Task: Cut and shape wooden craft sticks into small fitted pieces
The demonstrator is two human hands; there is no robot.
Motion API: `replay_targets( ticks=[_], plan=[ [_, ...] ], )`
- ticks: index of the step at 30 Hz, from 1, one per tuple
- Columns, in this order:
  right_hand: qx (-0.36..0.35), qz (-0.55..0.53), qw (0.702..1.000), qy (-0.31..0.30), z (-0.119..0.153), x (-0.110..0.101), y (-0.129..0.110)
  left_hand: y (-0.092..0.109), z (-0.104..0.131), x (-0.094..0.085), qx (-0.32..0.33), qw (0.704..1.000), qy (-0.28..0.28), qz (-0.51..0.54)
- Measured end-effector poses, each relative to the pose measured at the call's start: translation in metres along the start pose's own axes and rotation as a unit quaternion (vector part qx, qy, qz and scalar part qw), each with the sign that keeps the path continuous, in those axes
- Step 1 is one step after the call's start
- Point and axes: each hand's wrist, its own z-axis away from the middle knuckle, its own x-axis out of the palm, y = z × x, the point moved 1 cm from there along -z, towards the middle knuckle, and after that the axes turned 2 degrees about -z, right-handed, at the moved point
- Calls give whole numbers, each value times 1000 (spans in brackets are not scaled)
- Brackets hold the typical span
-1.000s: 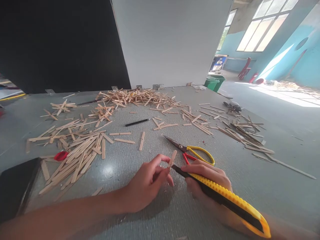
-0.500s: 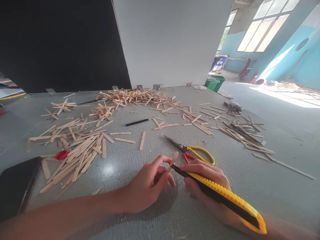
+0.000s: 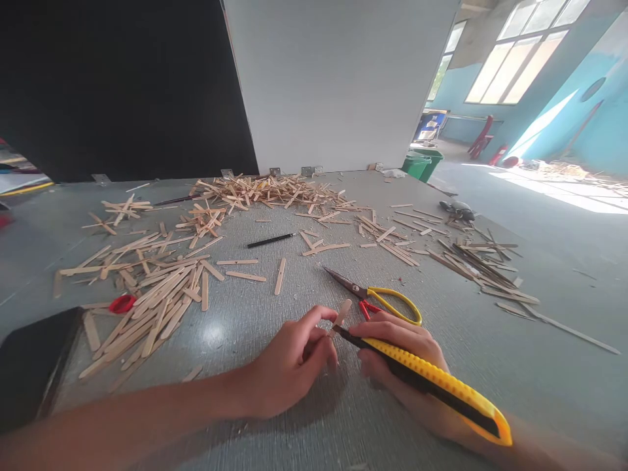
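My left hand [image 3: 297, 363] pinches a short wooden craft stick [image 3: 343, 310], its rounded end pointing up past the fingers. My right hand [image 3: 409, 360] is wrapped round a yellow and black utility knife [image 3: 436, 376]. The knife's front end meets the stick just beside my left fingertips; how deep the blade sits in the wood cannot be made out. Just beyond my right hand lies a pair of scissors [image 3: 357, 288] with one yellow and one red handle, partly covered by that hand.
Loose craft sticks [image 3: 157, 307] are heaped at left, with a red ring [image 3: 122, 303] among them. Another pile [image 3: 275, 191] lies along the upright board [image 3: 333, 85]. A black pen [image 3: 269, 240] rests mid-table. Split strips [image 3: 490, 275] lie at right. A dark flat object [image 3: 34, 366] sits at near left.
The rear end of the utility knife has shifted slightly left and up with my right hand. My left hand holds the stick in nearly the same spot.
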Motion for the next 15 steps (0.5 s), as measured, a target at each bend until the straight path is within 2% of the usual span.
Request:
replay_targets(
  ticks=[8, 12, 15],
  plan=[
    [-17, -56, 997, -53, 1, -2, 3, 3, 0, 0, 3, 1000, 9, 5],
    [-22, -85, 991, -98, 2, -2, 0, 2, -2, -1, 3, 1000, 29, 8],
    [-45, -72, 993, -85, 2, -2, 0, 2, -2, -2, 3, 999, 38, 10]
  ],
)
